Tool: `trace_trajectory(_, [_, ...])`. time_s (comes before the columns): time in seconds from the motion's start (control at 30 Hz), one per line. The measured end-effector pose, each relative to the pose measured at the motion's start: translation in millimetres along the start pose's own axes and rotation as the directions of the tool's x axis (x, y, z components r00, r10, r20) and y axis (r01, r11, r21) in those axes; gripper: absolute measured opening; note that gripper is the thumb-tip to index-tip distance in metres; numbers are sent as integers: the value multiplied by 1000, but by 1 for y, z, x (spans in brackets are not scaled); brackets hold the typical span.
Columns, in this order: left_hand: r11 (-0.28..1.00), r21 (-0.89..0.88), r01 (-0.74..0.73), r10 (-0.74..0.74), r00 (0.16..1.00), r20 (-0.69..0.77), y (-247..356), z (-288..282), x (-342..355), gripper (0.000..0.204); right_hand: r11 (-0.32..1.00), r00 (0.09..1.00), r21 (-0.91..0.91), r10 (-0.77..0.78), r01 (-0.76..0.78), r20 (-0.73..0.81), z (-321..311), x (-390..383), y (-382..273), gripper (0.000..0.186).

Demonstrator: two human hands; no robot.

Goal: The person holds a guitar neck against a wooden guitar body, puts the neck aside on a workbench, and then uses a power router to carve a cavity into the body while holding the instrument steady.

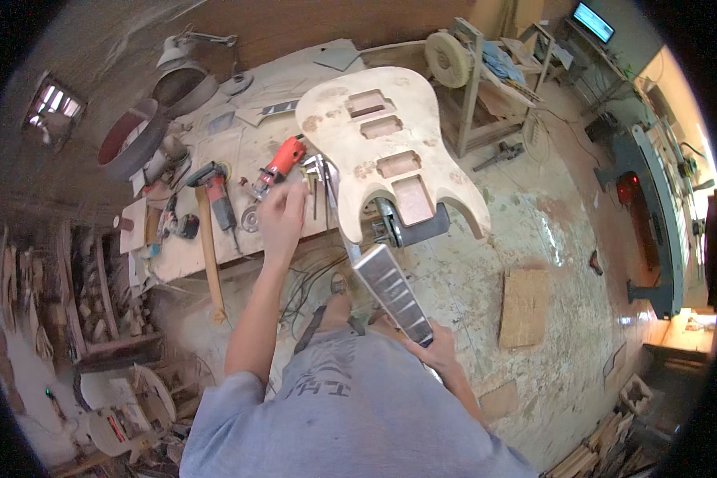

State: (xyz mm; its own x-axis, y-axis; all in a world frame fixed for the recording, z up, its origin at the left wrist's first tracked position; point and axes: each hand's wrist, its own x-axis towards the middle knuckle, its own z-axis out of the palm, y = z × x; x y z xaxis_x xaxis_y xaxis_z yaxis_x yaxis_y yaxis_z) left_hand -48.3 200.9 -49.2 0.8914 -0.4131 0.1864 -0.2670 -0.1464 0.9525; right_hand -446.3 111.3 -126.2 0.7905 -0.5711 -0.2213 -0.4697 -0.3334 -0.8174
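Observation:
My right hand (438, 348) is closed round one end of a guitar neck (396, 293), which slants up and left in front of my shirt. Dark fretboard blocks and pale frets show along it. My left hand (283, 209) is raised over the front of the workbench, its fingers curled and a little blurred; what they hold, if anything, is hidden. A caliper (317, 169) and a red-and-black router (281, 162) lie just past it. To the right, a pale wooden guitar body (327, 111) with several routed cavities lies above a dark cylindrical roller (426, 229).
An angle grinder (217, 199), a drill (185, 226) and a long wooden handle (208, 255) lie on the workbench (255, 239). Behind them stands a desk lamp (171, 54). Cables (315, 275) hang below the bench. A wooden board (523, 308) lies on the floor, with a large machine (653, 215) at right.

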Motion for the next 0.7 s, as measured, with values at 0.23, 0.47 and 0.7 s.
trace_trajectory(0.23, [787, -218, 577, -443, 775, 450, -120, -50, -163, 32, 993, 965, 54, -117, 107, 234, 48, 73, -102, 63])
trace_trajectory(0.47, [237, -569, 788, -349, 615, 707, -98, -68, -147, 56, 925, 828, 49, -360, 377, 429, 118, 139, -180, 72])
trace_trajectory(0.7, [341, -665, 665, -272, 747, 607, -122, -137, -70, 74, 883, 881, -78, -449, 463, 150, 185, 143, -175, 102])
